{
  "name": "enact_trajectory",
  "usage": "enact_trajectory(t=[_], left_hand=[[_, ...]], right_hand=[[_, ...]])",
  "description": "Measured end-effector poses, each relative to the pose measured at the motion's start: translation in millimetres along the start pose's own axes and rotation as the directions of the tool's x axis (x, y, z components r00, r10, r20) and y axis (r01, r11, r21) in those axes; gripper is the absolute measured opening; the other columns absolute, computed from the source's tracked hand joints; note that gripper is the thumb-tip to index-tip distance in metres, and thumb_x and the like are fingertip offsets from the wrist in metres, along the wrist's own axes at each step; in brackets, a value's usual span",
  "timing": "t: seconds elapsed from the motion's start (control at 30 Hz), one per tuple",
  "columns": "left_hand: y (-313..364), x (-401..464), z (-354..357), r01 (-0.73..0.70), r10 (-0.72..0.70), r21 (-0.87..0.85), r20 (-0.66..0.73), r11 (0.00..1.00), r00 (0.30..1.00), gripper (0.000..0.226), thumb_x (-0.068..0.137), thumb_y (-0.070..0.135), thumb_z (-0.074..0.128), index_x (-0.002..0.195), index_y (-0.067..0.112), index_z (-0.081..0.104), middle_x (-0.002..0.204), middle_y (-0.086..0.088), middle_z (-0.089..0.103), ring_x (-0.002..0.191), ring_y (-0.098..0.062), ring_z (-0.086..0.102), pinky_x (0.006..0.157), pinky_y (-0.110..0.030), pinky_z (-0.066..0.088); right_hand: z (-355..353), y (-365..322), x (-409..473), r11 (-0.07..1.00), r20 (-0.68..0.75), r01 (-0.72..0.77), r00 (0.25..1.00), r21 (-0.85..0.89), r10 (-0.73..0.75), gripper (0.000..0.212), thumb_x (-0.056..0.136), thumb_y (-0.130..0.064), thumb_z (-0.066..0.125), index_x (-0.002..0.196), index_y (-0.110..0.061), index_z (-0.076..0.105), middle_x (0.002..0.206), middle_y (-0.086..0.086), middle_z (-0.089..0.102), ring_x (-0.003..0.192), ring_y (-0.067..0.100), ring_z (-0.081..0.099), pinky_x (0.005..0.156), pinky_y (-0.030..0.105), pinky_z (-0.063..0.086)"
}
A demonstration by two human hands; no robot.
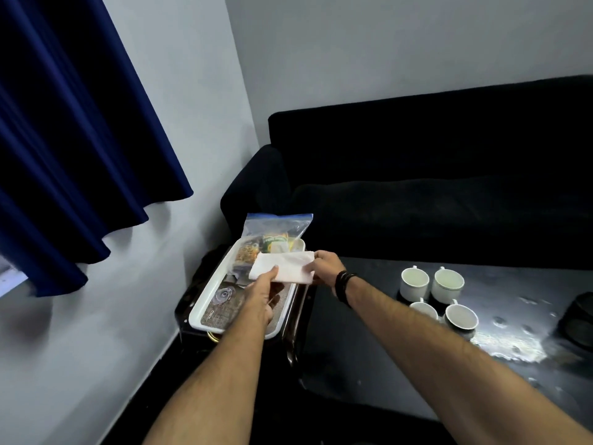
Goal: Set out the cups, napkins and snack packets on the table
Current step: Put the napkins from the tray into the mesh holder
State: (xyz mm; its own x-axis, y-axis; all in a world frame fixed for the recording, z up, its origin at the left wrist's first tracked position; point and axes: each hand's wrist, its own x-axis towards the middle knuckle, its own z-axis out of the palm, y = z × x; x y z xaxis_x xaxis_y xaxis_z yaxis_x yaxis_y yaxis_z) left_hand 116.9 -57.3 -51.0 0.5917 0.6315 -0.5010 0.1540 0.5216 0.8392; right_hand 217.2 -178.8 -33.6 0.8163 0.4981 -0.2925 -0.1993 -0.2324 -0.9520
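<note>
A dark blue pleated curtain (64, 139) is seen hanging at the far left against a pale grey wall (199, 91). Further right, a white rectangular plastic tray (205, 300) is set on a small dark glossy stand (186, 303) beside the wall. A woven grey-brown mat (221, 317) lines the tray floor, and a small clear round object (too blurred to be identified) lies on it. At the tray's far end a clear zip-top plastic bag with a blue seal strip (277, 224) is propped, with yellow and green snack packets (274, 244) inside or just before it; which cannot be told.

Above the tray a folded white paper napkin (285, 268) is held between both hands. Its near left corner is pinched by the left hand (261, 295), thumb on top and fingers closed beneath. Its far right edge is gripped by the right hand (327, 263), fingers curled around it. Black corded bracelets (345, 282) are worn on the right wrist.

To the right, four white ceramic cups (438, 295) are grouped close together on a dark glossy low table (369, 348), two behind and two in front, handles turned away. Bright glare is reflected on the tabletop just right of them. A black fabric sofa (433, 175) fills the background, and a dark round object (577, 319) is cut off at the table's far right edge.
</note>
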Motion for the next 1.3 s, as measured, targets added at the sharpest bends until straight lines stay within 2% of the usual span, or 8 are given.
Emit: enact_trajectory(t=[0.07, 0.2, 0.33, 0.47, 0.67, 0.83, 1.0, 1.3], left_hand=[[5, -4, 9, -0.035, 0.035, -0.022, -0.009, 0.999, 0.999, 0.037, 0.086, 0.009, 0.071, 0.12, -0.001, 0.061, 0.112, -0.018, 0.068, 0.105, -0.031, 0.065, 0.094, -0.04, 0.054], [2, -18, 38, -0.05, 0.042, 0.127, 0.062, 0.991, 0.997, 0.012, 0.084, 0.0, 0.071, 0.092, 0.005, 0.065, 0.072, -0.006, 0.067, 0.057, -0.014, 0.062, 0.042, -0.017, 0.049], [-10, -30, 82, -0.059, 0.03, 0.167, 0.169, 0.984, 0.985, 0.013, 0.087, 0.002, 0.069, 0.083, 0.011, 0.061, 0.066, -0.004, 0.07, 0.055, -0.013, 0.064, 0.045, -0.02, 0.052], [-32, -40, 132, -0.119, 0.073, 0.203, 0.223, 0.972, 0.972, 0.005, 0.091, 0.007, 0.066, 0.094, 0.01, 0.064, 0.081, -0.007, 0.068, 0.069, -0.016, 0.062, 0.055, -0.025, 0.052], [-76, -61, 213, -0.192, 0.029, 0.442, 0.349, 0.876, 0.937, 0.01, 0.093, 0.004, 0.062, 0.086, 0.011, 0.063, 0.075, -0.007, 0.066, 0.048, -0.01, 0.065, 0.04, -0.017, 0.049], [-125, -80, 278, -0.311, -0.108, 0.685, 0.495, 0.659, 0.862, 0.014, 0.093, 0.003, 0.06, 0.08, 0.009, 0.059, 0.068, -0.013, 0.061, 0.035, -0.008, 0.053, 0.038, -0.018, 0.039], [-175, -97, 325, -0.636, -0.084, 0.727, 0.673, 0.259, 0.735, 0.023, 0.084, 0.016, 0.071, 0.105, 0.008, 0.075, 0.098, -0.01, 0.076, 0.093, -0.022, 0.071, 0.088, -0.03, 0.053], [-231, -114, 370, -0.794, -0.197, 0.596, 0.769, -0.119, 0.608, 0.049, 0.086, 0.035, 0.063, 0.134, 0.023, 0.057, 0.139, -0.004, 0.057, 0.129, -0.023, 0.052, 0.109, -0.036, 0.042]], right_hand=[[-28, -7, -5, 0.999, 0.042, 0.02, 0.999, -0.04, -0.018, 0.023, 0.077, 0.008, 0.059, 0.092, -0.009, 0.066, 0.098, 0.012, 0.064, 0.087, 0.025, 0.061, 0.069, 0.033, 0.053], [-81, -8, -10, 0.998, 0.023, 0.002, 1.0, -0.066, 0.0, 0.015, 0.08, 0.004, 0.062, 0.087, -0.009, 0.067, 0.093, 0.013, 0.061, 0.072, 0.019, 0.055, 0.058, 0.026, 0.043], [-125, -2, -15, 0.996, 0.026, 0.061, 0.998, -0.066, -0.06, 0.033, 0.081, 0.007, 0.07, 0.114, 0.008, 0.068, 0.102, 0.015, 0.067, 0.09, 0.024, 0.063, 0.08, 0.034, 0.052], [-186, 1, -30, 0.996, 0.008, 0.07, 0.998, -0.058, -0.07, 0.017, 0.081, 0.011, 0.07, 0.092, -0.001, 0.07, 0.079, 0.006, 0.064, 0.059, 0.011, 0.063, 0.047, 0.018, 0.051], [-298, 19, -54, 1.0, -0.19, -0.007, 0.982, -0.027, 0.001, 0.022, 0.082, 0.012, 0.068, 0.096, -0.005, 0.067, 0.077, 0.006, 0.064, 0.065, 0.019, 0.061, 0.047, 0.021, 0.055], [-407, 38, -85, 0.993, -0.421, -0.09, 0.906, -0.08, 0.048, 0.028, 0.083, 0.014, 0.065, 0.07, -0.011, 0.061, 0.072, 0.006, 0.06, 0.055, 0.016, 0.059, 0.037, 0.018, 0.05], [-500, 58, -124, 0.969, -0.628, -0.212, 0.773, -0.127, 0.087, 0.019, 0.079, 0.013, 0.069, 0.08, -0.005, 0.069, 0.084, 0.012, 0.063, 0.056, 0.018, 0.058, 0.033, 0.019, 0.048], [-555, 100, -146, 0.866, -0.762, -0.379, 0.647, -0.326, -0.004, 0.031, 0.082, 0.001, 0.054, 0.094, -0.013, 0.079, 0.094, 0.015, 0.072, 0.078, 0.026, 0.069, 0.059, 0.029, 0.06]])
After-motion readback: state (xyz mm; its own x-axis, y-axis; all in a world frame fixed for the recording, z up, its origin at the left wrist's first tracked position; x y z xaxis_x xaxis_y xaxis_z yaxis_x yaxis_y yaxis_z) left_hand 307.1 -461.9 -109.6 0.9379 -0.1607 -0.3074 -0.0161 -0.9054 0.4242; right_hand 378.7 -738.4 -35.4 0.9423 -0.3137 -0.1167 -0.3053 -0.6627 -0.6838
